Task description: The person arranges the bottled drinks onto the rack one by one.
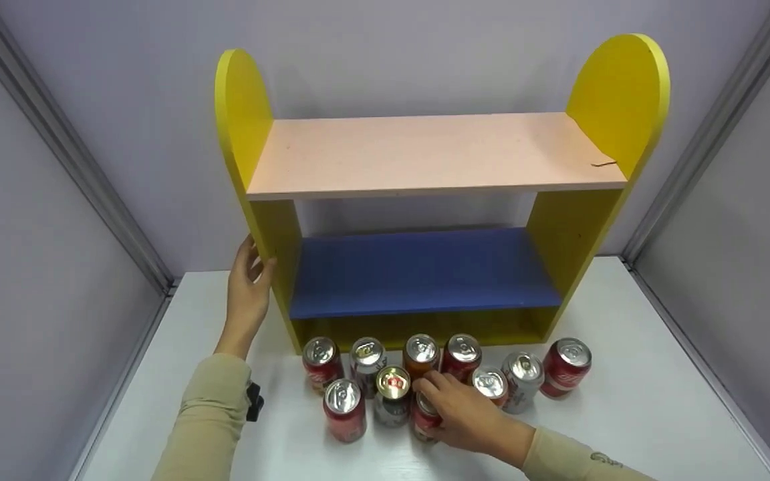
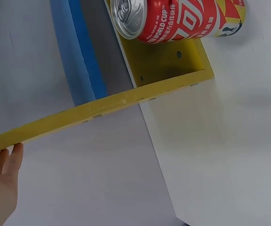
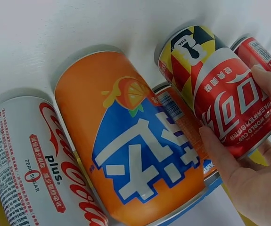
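Note:
My right hand grips a red Coca-Cola can from above, thumb and fingers on opposite sides of it. In the right wrist view an orange soda can and a silver Coca-Cola Plus can stand beside it. Up at the left, my left hand rests its fingers against the outer face of the yellow side panel of a small shelf unit. In the left wrist view those fingertips touch the panel, and a red can stands in front of the unit.
More cans cluster on the white table, among them a gold-topped can, a front red can and a right-hand red can. Behind rise the pink upper shelf and the blue shelf. Grey walls enclose the table.

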### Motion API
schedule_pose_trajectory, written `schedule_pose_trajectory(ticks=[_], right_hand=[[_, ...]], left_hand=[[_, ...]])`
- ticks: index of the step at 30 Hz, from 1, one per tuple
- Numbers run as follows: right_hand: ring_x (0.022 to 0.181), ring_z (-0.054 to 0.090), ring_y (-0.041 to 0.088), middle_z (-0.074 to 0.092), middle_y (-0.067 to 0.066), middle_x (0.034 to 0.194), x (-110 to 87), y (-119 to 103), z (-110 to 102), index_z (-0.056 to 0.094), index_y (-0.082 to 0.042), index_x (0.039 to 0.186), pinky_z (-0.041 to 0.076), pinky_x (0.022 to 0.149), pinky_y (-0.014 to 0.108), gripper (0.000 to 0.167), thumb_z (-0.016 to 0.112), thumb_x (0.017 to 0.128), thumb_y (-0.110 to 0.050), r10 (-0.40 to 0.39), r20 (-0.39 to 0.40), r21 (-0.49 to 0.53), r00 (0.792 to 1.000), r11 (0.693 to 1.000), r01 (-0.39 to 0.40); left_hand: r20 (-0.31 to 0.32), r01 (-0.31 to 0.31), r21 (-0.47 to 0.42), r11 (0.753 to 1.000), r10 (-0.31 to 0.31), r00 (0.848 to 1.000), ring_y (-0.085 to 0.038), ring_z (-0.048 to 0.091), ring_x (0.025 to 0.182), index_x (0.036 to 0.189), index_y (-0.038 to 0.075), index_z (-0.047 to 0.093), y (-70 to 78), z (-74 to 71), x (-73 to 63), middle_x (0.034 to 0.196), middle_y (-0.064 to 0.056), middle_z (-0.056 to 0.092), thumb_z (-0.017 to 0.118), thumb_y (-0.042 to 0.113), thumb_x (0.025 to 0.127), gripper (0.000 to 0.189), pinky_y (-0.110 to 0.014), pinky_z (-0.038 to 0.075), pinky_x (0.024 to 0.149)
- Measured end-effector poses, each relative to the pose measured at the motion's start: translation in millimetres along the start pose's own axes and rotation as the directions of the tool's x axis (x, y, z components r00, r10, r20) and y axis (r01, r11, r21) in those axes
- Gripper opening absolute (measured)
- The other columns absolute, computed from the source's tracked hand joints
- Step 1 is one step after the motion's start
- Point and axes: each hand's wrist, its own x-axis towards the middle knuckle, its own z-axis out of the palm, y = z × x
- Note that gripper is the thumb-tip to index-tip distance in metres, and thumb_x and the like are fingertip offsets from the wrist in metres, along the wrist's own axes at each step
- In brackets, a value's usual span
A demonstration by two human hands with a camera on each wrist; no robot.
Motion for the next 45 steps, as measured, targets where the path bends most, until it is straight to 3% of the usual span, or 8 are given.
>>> schedule_pose_trajectory(ticks=[6, 13, 19, 26, 38, 45], right_hand=[[0.091, 0.058, 0.019, 0.055, 0.001, 0.107, -0.3, -1, -10, 0.054, -0.013, 0.120, 0.057, 0.071, 0.033, 0.057, 0.086, 0.075, -0.028, -0.012, -0.008, 0.020, 1.000, 1.000, 0.012], [0.096, 0.061, 0.017, 0.056, 0.000, 0.111, 7.5, -3, -39, 0.059, -0.015, 0.119, 0.058, 0.072, 0.037, 0.057, 0.088, 0.073, -0.029, -0.009, -0.068, 0.074, 0.998, 0.997, 0.014], [0.093, 0.061, 0.017, 0.055, 0.000, 0.109, 18.6, -5, -71, 0.060, -0.017, 0.120, 0.058, 0.071, 0.035, 0.058, 0.089, 0.071, -0.029, -0.009, -0.096, 0.104, 0.995, 0.994, 0.019], [0.089, 0.065, 0.016, 0.053, 0.000, 0.111, 37.8, -12, -115, 0.059, -0.013, 0.123, 0.058, 0.075, 0.027, 0.054, 0.085, 0.077, -0.026, 0.008, -0.064, 0.230, 0.998, 0.973, 0.007], [0.099, 0.066, 0.013, 0.055, -0.001, 0.120, 87.6, -28, -198, 0.060, -0.017, 0.126, 0.055, 0.079, 0.020, 0.055, 0.085, 0.078, -0.029, 0.002, -0.055, 0.245, 0.999, 0.969, 0.012], [0.100, 0.065, 0.015, 0.058, 0.001, 0.118, 122.7, -34, -235, 0.061, -0.015, 0.129, 0.056, 0.081, 0.025, 0.058, 0.085, 0.078, -0.028, -0.046, -0.127, 0.217, 0.991, 0.973, 0.073]], left_hand=[[-0.005, -0.013, 0.002, 1.000, 0.013, 1.000, -0.037, 0.034, 0.141, 0.159, 0.014, 0.018, 1.8, 1.4, -1.9, 0.157, -0.018, 0.030, 0.049, 0.016, 0.105, 0.063, -0.045, 0.036, 0.113], [-0.003, -0.023, 0.003, 1.000, 0.023, 1.000, -0.037, 0.034, 0.142, 0.159, 0.013, 0.016, 1.3, 2.1, -3.6, 0.158, -0.018, 0.028, 0.049, 0.017, 0.105, 0.063, -0.047, 0.035, 0.113], [-0.006, 0.031, 0.017, 0.999, -0.031, 1.000, -0.038, 0.033, 0.142, 0.158, 0.007, 0.017, 23.6, 4.3, -12.7, 0.158, -0.019, 0.027, 0.047, 0.011, 0.105, 0.061, -0.046, 0.035, 0.113], [-0.025, -0.033, 0.028, 0.999, 0.034, 0.999, -0.036, 0.037, 0.140, 0.159, 0.012, 0.020, -2.0, 4.0, -4.5, 0.157, -0.016, 0.031, 0.049, 0.015, 0.105, 0.062, -0.045, 0.038, 0.112], [-0.042, -0.060, 0.040, 0.997, 0.061, 0.997, -0.038, 0.039, 0.138, 0.158, 0.010, 0.024, -3.7, 4.3, -5.5, 0.156, -0.017, 0.033, 0.050, 0.015, 0.105, 0.060, -0.046, 0.039, 0.111], [-0.039, -0.084, 0.007, 0.996, 0.084, 0.996, -0.039, 0.039, 0.138, 0.157, 0.009, 0.025, -5.6, 6.8, -4.9, 0.157, -0.017, 0.031, 0.050, 0.012, 0.104, 0.058, -0.045, 0.038, 0.111]])
